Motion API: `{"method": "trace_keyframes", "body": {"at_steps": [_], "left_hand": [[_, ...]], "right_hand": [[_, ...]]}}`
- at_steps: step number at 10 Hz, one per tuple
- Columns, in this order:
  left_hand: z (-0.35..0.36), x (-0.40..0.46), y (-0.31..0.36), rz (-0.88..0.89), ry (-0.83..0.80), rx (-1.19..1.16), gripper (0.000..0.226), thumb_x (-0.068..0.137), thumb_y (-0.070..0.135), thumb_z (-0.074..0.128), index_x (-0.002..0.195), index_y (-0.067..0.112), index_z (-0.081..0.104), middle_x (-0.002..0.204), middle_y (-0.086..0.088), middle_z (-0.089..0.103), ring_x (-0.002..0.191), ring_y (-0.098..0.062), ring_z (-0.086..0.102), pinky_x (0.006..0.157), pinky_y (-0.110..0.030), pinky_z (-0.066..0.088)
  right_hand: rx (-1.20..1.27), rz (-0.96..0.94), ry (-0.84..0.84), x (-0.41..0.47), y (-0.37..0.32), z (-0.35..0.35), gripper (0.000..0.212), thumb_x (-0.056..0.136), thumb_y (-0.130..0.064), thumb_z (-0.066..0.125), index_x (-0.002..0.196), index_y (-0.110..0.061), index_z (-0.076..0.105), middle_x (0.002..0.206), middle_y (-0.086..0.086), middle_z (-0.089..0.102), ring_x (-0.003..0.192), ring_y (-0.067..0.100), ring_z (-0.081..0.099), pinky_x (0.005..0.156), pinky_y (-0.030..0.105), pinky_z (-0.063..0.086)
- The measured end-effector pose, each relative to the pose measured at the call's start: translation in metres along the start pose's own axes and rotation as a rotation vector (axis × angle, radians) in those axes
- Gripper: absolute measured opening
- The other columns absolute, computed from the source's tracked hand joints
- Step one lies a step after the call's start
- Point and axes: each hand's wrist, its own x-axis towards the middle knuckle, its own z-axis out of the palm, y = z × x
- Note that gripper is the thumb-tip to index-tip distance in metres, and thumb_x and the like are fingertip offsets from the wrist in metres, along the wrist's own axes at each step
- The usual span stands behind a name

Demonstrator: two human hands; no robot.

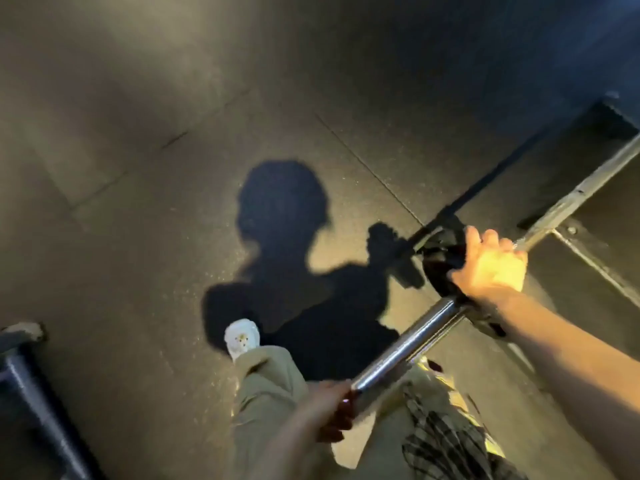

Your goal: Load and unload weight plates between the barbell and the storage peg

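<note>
A steel barbell (408, 344) runs diagonally from bottom centre up to the right edge, held above the floor. My left hand (329, 410) grips the end of its shiny sleeve. My right hand (491, 268) is further up the bar, fingers curled round a small black disc (441, 263) that sits where the sleeve meets the thinner shaft (581, 192). Motion blur hides whether the disc is a small plate or a collar. No storage peg shows in this view.
Dark rubber floor tiles fill the view, with my shadow (287, 244) on them. My white shoe (242, 337) stands below the sleeve. A dark metal frame (24, 386) is at the bottom left. A black bolted rack base (588, 251) lies under the bar at right.
</note>
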Motion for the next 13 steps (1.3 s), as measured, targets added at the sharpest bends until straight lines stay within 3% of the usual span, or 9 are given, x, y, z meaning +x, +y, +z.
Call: {"method": "trace_keyframes", "body": {"at_steps": [1, 3, 4, 6, 9, 10, 11, 12, 13], "left_hand": [[-0.079, -0.008, 0.010, 0.080, 0.019, 0.321, 0.015, 0.102, 0.032, 0.043, 0.099, 0.028, 0.057, 0.094, 0.001, 0.063, 0.072, -0.009, 0.058, 0.060, -0.019, 0.045], [-0.205, -0.003, 0.056, 0.194, 0.454, 0.328, 0.014, 0.096, 0.032, 0.051, 0.097, 0.023, 0.063, 0.096, 0.001, 0.067, 0.091, -0.018, 0.062, 0.085, -0.035, 0.051], [-0.211, 0.003, 0.088, 0.201, 0.358, 0.389, 0.012, 0.099, 0.030, 0.049, 0.098, 0.024, 0.060, 0.096, 0.000, 0.065, 0.088, -0.014, 0.061, 0.071, -0.028, 0.048], [-0.170, 0.016, 0.152, 0.337, 0.164, 0.538, 0.013, 0.099, 0.021, 0.052, 0.102, 0.011, 0.059, 0.086, -0.004, 0.064, 0.077, -0.015, 0.058, 0.065, -0.022, 0.043], [-0.087, -0.007, 0.263, 0.472, -0.050, 0.683, 0.021, 0.100, 0.021, 0.052, 0.117, 0.010, 0.057, 0.099, -0.008, 0.065, 0.087, -0.014, 0.060, 0.073, -0.018, 0.047], [-0.084, -0.018, 0.301, 0.451, -0.046, 0.725, 0.022, 0.100, 0.024, 0.051, 0.117, 0.012, 0.057, 0.097, -0.005, 0.066, 0.093, -0.017, 0.062, 0.083, -0.025, 0.046], [-0.074, -0.023, 0.342, 0.466, -0.010, 0.732, 0.022, 0.100, 0.023, 0.051, 0.115, 0.008, 0.057, 0.095, -0.007, 0.064, 0.089, -0.019, 0.060, 0.075, -0.024, 0.045], [-0.053, -0.017, 0.379, 0.455, -0.006, 0.691, 0.016, 0.099, 0.022, 0.053, 0.108, 0.009, 0.057, 0.085, -0.004, 0.062, 0.076, -0.016, 0.056, 0.065, -0.023, 0.041], [-0.028, -0.013, 0.415, 0.422, -0.055, 0.765, 0.016, 0.098, 0.028, 0.054, 0.108, 0.015, 0.056, 0.088, -0.002, 0.064, 0.078, -0.014, 0.059, 0.068, -0.023, 0.044]], "right_hand": [[-0.101, 0.040, -0.049, 0.009, -0.023, -0.007, 0.057, 0.074, -0.046, 0.068, 0.119, -0.018, 0.048, 0.111, 0.010, 0.056, 0.104, 0.031, 0.057, 0.084, 0.039, 0.043], [-0.216, -0.029, -0.072, 0.019, -0.040, -0.011, 0.059, 0.073, -0.056, 0.066, 0.119, -0.023, 0.049, 0.105, 0.004, 0.057, 0.100, 0.023, 0.058, 0.080, 0.033, 0.044], [-0.203, -0.038, -0.046, 0.015, -0.032, -0.012, 0.066, 0.074, -0.062, 0.063, 0.126, -0.025, 0.045, 0.108, 0.002, 0.056, 0.101, 0.021, 0.057, 0.080, 0.033, 0.043], [-0.115, 0.001, -0.027, 0.006, -0.019, -0.012, 0.071, 0.074, -0.055, 0.065, 0.130, -0.018, 0.043, 0.110, 0.006, 0.056, 0.098, 0.025, 0.057, 0.082, 0.038, 0.045], [-0.045, -0.048, -0.137, 0.018, -0.028, -0.010, 0.065, 0.077, -0.045, 0.066, 0.130, -0.017, 0.043, 0.115, 0.007, 0.055, 0.107, 0.027, 0.054, 0.090, 0.039, 0.041], [0.006, -0.035, -0.209, 0.021, -0.028, -0.015, 0.069, 0.081, -0.040, 0.064, 0.138, -0.015, 0.036, 0.125, 0.010, 0.051, 0.115, 0.029, 0.051, 0.098, 0.042, 0.037], [0.091, 0.049, -0.279, 0.027, -0.024, -0.021, 0.069, 0.083, -0.035, 0.063, 0.142, -0.018, 0.032, 0.134, 0.010, 0.046, 0.124, 0.030, 0.045, 0.104, 0.043, 0.034], [0.283, 0.216, -0.380, 0.037, -0.027, -0.032, 0.064, 0.085, -0.055, 0.056, 0.138, -0.022, 0.041, 0.137, 0.007, 0.048, 0.128, 0.029, 0.042, 0.105, 0.043, 0.034], [0.489, 0.380, -0.553, 0.058, -0.024, -0.049, 0.062, 0.085, -0.062, 0.054, 0.131, -0.022, 0.050, 0.133, 0.005, 0.053, 0.125, 0.027, 0.047, 0.101, 0.041, 0.038]]}}
